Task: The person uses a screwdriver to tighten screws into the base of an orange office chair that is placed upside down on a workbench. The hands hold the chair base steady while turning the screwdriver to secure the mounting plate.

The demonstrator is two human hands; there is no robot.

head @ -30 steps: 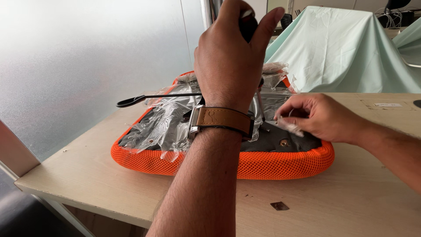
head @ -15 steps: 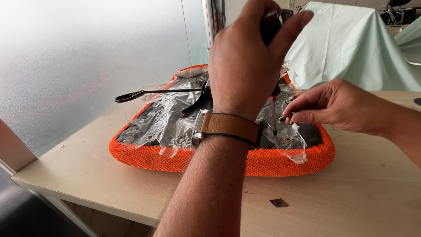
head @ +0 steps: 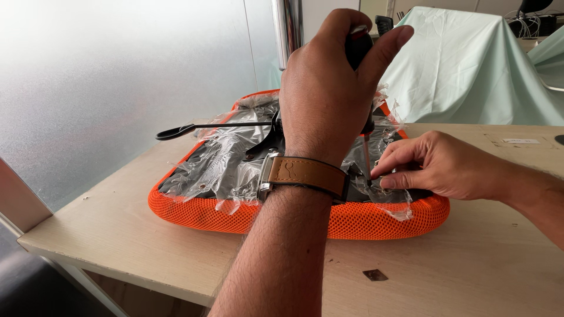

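Pale wooden table (head: pixel 470 258) under orange mesh seat cushion (head: pixel 352 220), small dark scrap (head: pixel 375 275).

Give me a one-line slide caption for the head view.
Left hand grips a screwdriver upright over an orange seat on the table; right hand steadies its tip.

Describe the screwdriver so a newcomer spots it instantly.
Find the orange mesh seat cushion lying upside down on the wooden table. The screwdriver stands upright over its right side, dark handle gripped by the left hand, the only thin metal shaft there.
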